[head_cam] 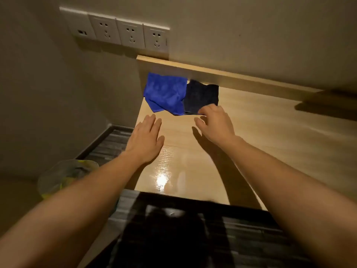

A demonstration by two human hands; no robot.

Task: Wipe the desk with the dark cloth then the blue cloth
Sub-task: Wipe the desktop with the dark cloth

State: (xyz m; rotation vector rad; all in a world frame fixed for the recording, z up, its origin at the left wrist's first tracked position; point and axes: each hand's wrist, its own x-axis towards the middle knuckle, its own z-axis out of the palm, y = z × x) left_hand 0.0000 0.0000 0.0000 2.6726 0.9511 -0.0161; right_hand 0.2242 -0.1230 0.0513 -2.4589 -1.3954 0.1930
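Note:
A blue cloth (165, 92) and a dark cloth (201, 97) lie side by side at the far left corner of the light wooden desk (270, 136), the blue one partly over the dark one's left edge. My right hand (216, 122) hovers at the dark cloth's near edge with fingers spread and curled; its fingertips touch or almost touch the fabric. My left hand (145, 140) is flat and open over the desk's left edge, just short of the blue cloth, holding nothing.
A raised wooden ledge (231, 76) runs along the desk's back against the wall. A row of wall sockets (123, 32) sits above the left corner. A bin with a plastic liner (63, 176) stands on the floor to the left. Dark striped flooring lies below.

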